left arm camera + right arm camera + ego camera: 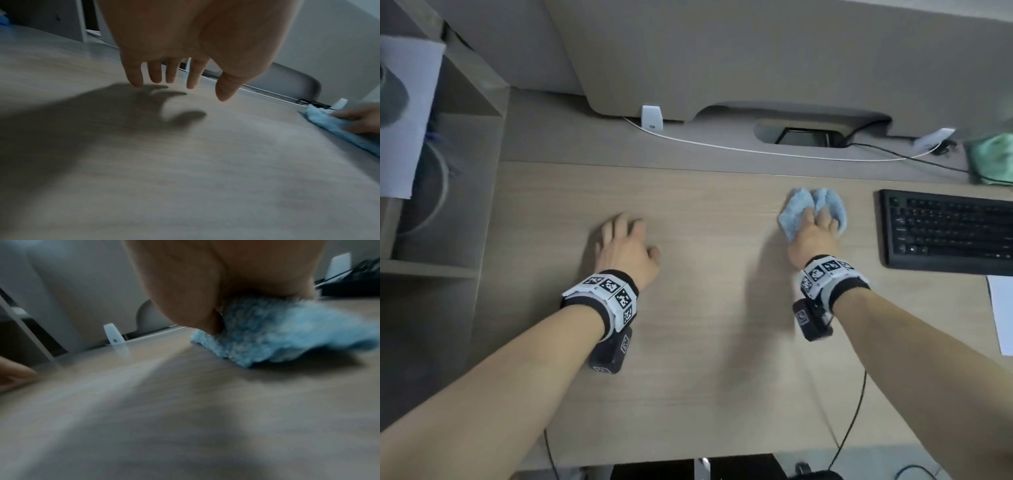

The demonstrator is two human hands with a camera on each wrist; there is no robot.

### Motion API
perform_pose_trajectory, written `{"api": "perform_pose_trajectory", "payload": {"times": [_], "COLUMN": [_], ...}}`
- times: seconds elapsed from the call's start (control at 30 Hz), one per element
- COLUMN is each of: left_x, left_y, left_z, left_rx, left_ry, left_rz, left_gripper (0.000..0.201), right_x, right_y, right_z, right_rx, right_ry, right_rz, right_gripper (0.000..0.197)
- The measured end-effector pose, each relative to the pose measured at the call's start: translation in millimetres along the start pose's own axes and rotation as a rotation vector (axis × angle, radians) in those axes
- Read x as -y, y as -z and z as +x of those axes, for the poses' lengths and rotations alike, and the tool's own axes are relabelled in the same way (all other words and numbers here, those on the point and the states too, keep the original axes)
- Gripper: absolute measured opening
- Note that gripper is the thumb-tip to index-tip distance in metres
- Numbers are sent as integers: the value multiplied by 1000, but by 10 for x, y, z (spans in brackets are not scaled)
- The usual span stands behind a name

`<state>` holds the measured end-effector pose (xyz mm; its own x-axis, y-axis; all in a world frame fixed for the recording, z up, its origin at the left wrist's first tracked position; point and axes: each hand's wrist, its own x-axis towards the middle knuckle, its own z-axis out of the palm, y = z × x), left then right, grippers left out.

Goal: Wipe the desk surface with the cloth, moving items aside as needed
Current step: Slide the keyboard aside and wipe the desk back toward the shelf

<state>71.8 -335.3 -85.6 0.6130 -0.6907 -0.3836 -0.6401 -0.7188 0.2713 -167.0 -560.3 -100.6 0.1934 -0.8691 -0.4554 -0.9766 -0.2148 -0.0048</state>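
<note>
Cloth: a light blue fluffy cloth (796, 212) is seen bunched on the table (705, 308), right of the middle and towards the far edge; in the right wrist view the cloth (287, 335) is pressed flat against the wood under the palm.
Right hand: the right hand (815, 236) is laid on top of the cloth, with the fingers dug down into its folds so that the fabric is gripped; folds of cloth are seen bulging ahead of the fingertips and to either side.
Left hand: the left hand (625, 246) is held well apart from the cloth, on the left part of the table; in the left wrist view the left hand (185, 40) is seen with fingers (133, 76) straight and spread, pointing down, nothing being held. Whether the fingertips touch the wood cannot be told.
Keyboard: a black keyboard (948, 233) is placed near the cloth, on its right.
Shelf unit: an open shelf unit (465, 144) is stood at the table's left end; a white sheet (405, 116) is seen in front of its compartments, whose contents are too blurred to name.
Cable opening: a cut-out (804, 137) at the back of the table is seen with a black cable (887, 152) leading out of it, and a white cable (722, 145) is run along the back edge.
Green cloth: a green cloth (993, 157) is left at the far right.
</note>
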Motion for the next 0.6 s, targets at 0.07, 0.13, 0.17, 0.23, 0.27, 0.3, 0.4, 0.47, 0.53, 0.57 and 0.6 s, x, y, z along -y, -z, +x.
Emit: {"api": "perform_pose_trajectory", "payload": {"times": [0.07,0.13,0.17,0.23,0.27,0.3,0.4,0.47,0.53,0.57,0.6], "left_x": [-109,-152,-146,-163,-165,-164,-162,-172,-177,-185,-196], "left_y": [-91,-135,-135,-130,-126,-128,-166,-192,-201,-198,-194], "left_z": [-30,-31,-16,15,33,44,32,6,-23,-35,-40], "left_rx": [26,31,28,40,46,46,28,11,-1,-4,-4], "left_ry": [-8,0,8,14,19,25,24,22,25,30,32], "left_rz": [28,66,80,92,90,91,95,83,79,81,86], "left_gripper": [58,59,59,57,56,56,57,59,61,61,62], "right_x": [339,598,655,499,335,146,-491,-816,-896,-834,-717], "right_y": [-56,-169,-224,-281,-289,-287,-189,-58,24,34,29], "right_z": [-113,-333,-448,-544,-502,-437,-230,-136,-102,-113,-144], "right_rx": [19,33,43,51,33,9,-44,-46,-14,-2,14], "right_ry": [149,374,469,567,565,534,330,164,58,32,30], "right_rz": [-34,-82,-110,-125,-102,-72,-13,6,-17,-41,-68], "right_gripper": [76,82,85,87,87,85,80,77,79,81,83]}}
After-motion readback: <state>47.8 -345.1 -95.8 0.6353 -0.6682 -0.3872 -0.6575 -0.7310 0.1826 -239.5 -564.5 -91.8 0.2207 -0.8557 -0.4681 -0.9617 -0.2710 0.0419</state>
